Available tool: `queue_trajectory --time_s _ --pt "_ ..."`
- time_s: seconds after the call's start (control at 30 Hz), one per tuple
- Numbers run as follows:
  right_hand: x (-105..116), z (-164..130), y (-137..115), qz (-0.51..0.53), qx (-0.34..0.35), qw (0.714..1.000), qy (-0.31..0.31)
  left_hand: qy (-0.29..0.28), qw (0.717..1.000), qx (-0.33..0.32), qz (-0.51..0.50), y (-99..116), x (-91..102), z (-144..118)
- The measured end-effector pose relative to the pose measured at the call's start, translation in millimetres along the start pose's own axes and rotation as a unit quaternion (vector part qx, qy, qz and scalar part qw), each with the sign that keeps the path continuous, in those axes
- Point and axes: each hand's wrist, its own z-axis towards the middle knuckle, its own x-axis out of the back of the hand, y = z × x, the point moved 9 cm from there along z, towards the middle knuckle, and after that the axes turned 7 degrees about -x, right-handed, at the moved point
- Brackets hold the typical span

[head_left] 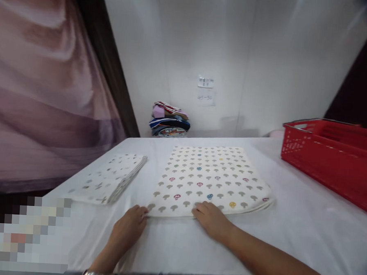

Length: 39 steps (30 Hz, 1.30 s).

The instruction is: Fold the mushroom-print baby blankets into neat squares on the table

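Observation:
A folded white cloth printed with mushrooms lies flat on the white-covered table, its layers showing at the near right corner. At its near left corner, the fingers of my left hand are closed on the fabric. Along the near edge, around the middle, my right hand has its fingers bent over the cloth and pressed together on it; its thumb is hidden. To the left lies a second folded white cloth with small dark prints, several layers thick and apart from both hands.
A red plastic basket with a metal handle stands at the right on the white table cover. Behind the table's far edge is a stack of folded fabrics against the wall. A pink curtain hangs on the left.

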Motion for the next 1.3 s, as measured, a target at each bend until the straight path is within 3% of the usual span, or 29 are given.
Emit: queue_trajectory --time_s 0.07,0.17,0.27,0.33,0.5,0.6,0.67,0.73,0.8,0.87,0.93,1.0,1.07,1.13,1.3 --pt "-1 3 3 -0.025 -0.008 1.0 0.0 0.047 0.997 -0.052 0.023 15 3.3 8" --pt "-3 6 4 -0.051 -0.012 0.999 -0.016 0.125 0.971 -0.205 0.014 65 -4.1 19" --pt "-3 6 7 -0.063 -0.01 0.997 -0.03 0.147 0.925 -0.351 -0.009 118 -22.4 25" --pt "2 2 12 -0.062 -0.003 0.998 -0.028 0.153 0.904 -0.399 -0.01 140 -29.5 29" --pt "29 -42 54 -0.031 -0.056 0.998 -0.015 0.188 0.871 -0.454 -0.021 151 -21.8 29" --pt "59 -91 93 -0.008 -0.125 0.992 -0.001 0.195 0.866 -0.46 -0.028 146 -17.2 27" --pt "89 -130 124 0.01 -0.202 0.977 0.061 0.185 0.87 -0.457 -0.034 149 -16.7 28" --pt "119 -173 157 0.043 -0.321 0.934 0.154 0.17 0.873 -0.454 -0.053 161 -14.5 31" --pt "132 -217 190 0.133 -0.468 0.838 0.246 0.142 0.876 -0.453 -0.085 188 -10.7 37" --pt "120 -247 210 0.275 -0.585 0.707 0.288 0.099 0.876 -0.455 -0.123 228 -7.3 44" --pt "95 -253 214 0.406 -0.643 0.588 0.276 0.065 0.867 -0.465 -0.166 278 -2.8 50" --pt "78 -243 210 0.487 -0.66 0.517 0.247 0.031 0.862 -0.466 -0.197 329 -3.4 57" --pt "71 -230 206 0.532 -0.656 0.486 0.224 -0.004 0.87 -0.439 -0.223 369 -10.7 68" --pt "68 -219 202 0.563 -0.645 0.475 0.202 -0.028 0.882 -0.403 -0.241 395 -21.1 81" --pt "61 -207 200 0.599 -0.626 0.475 0.151 -0.106 0.895 -0.321 -0.292 412 -52.3 106"
